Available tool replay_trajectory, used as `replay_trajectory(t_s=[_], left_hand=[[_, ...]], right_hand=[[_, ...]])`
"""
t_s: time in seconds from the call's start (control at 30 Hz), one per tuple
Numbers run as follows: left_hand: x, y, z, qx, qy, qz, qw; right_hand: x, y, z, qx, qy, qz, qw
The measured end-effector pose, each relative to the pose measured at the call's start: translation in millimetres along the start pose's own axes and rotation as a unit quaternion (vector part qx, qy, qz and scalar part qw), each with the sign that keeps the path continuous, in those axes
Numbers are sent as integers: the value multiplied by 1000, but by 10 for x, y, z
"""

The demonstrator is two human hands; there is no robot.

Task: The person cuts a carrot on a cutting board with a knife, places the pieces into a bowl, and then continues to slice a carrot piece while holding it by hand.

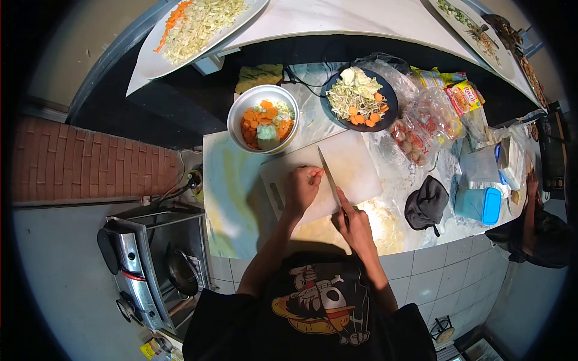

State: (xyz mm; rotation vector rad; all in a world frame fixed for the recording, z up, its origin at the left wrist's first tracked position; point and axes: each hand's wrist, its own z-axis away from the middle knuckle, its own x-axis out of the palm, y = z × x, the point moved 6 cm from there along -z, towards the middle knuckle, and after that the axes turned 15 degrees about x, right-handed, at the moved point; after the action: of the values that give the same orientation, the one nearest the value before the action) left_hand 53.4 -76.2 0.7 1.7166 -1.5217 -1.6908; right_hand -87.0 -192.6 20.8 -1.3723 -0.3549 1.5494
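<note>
My right hand [356, 228] grips a long kitchen knife [329, 174], its blade pointing away from me across the white cutting board [356, 157]. To the left of the blade, my left hand [303, 186] is closed with its fingertips bunched over the board. A small orange-red piece [315, 174] shows at those fingertips; its kind is too small to make out. Just beyond the board stands a metal pot [233, 123] holding sliced carrots [251, 125] and other cut vegetables. A dark plate [390, 96] at the back carries bean sprouts, cabbage and carrot slices.
Plastic bags [415, 129] and yellow packets [463, 97] crowd the table's right side. Nearer lie a black cap [427, 203] and a blue-lidded container [475, 204]. A raised shelf [337, 19] bears a platter of shredded vegetables [195, 33]. Another person's arm [530, 213] shows at far right.
</note>
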Motion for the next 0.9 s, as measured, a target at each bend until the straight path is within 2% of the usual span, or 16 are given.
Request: replay_trajectory(t_s=[0.27, 0.37, 0.57, 0.67, 0.8, 0.87, 0.9], left_hand=[[-10, 30, -6, 5, 0, 21, 1000], [-9, 31, -6, 1, -8, 16, 1000], [-32, 50, -18, 4, -16, 4, 1000], [-38, 61, -20, 0, -19, -2, 1000], [-117, 9, 29, 40, 3, -1, 999], [-144, -30, 55, 53, 12, 2, 999], [-138, -70, 78, 32, 12, 41, 999]], right_hand=[[42, -11, 7, -25, -11, 44, 999], [62, -15, 3, -7, -1, 30, 1000], [117, -95, 23, -62, 49, 82, 994], [67, -24, -7, -42, 33, 65, 996], [-13, -14, 3, -55, 30, -33, 997], [-67, -29, 51, -8, 7, -79, 997], [-70, -37, 64, -9, 7, -79, 997]])
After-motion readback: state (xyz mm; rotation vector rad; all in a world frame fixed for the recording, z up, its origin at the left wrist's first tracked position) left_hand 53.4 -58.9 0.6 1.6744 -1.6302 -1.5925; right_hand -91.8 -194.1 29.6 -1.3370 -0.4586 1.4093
